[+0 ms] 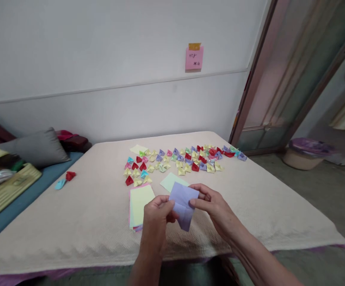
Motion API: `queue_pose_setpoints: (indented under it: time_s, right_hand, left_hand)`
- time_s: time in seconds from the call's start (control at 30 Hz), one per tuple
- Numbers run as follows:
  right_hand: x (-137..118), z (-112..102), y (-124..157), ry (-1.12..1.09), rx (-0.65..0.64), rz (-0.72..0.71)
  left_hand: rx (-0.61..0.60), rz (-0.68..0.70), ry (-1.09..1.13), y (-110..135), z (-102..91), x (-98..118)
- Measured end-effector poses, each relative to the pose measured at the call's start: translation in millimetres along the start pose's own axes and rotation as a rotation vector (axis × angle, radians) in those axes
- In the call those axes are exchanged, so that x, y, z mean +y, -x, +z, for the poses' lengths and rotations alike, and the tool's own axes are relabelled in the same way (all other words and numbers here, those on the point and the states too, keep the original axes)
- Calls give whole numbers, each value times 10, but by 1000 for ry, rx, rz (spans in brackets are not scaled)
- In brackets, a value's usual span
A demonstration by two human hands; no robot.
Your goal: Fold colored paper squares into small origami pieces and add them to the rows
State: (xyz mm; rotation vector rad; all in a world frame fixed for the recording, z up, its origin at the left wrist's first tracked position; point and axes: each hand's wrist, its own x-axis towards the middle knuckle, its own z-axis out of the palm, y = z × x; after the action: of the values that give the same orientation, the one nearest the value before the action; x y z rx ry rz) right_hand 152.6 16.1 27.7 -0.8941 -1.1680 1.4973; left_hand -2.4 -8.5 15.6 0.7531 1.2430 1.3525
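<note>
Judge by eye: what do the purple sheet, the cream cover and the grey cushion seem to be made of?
Purple sheet: matte paper, shown by its crisp creases and straight edges.
Cream cover: probably textured woven cloth, dull, rippling softly near the front edge.
Grey cushion: likely smooth fabric, from its soft, plump shape; fibre unclear.

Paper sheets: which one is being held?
The creased purple sheet, in left hand and right hand; the green sheet, yellow-topped stack and far yellow sheet lie on the cloth.
</note>
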Motion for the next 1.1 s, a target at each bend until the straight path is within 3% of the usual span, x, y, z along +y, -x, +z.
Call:
queue_pose_setpoints:
  time_s: [0.17, 0.27, 0.47, 0.6, 0.73, 0.87, 1.1]
  right_hand:
    - [4, -49, -22, 82, -31, 83]
    - [43, -62, -41, 66, 13, 99]
    - [29, -109, -50, 151, -53, 83]
    - [10, -121, -22, 343, -68, -130]
    - [21, -129, 16, 568, -34, -462]
    - [43, -143, 37, 745, -45, -646]
    - [55, -158, 48, 843, -25, -762]
  left_hand:
    - [-133, -1, -215, -13, -8, -61]
    - [-177, 3, -249, -25, 0, -92]
    - [-150, 25, -194, -36, -3, -88]
    - [-119, 107, -188, -37, -3, -50]
    - [-86, 290, -203, -15, -8, -5]
    - [-69, 446, -164, 57, -2, 33]
    - [27, 231, 70, 138, 108, 96]
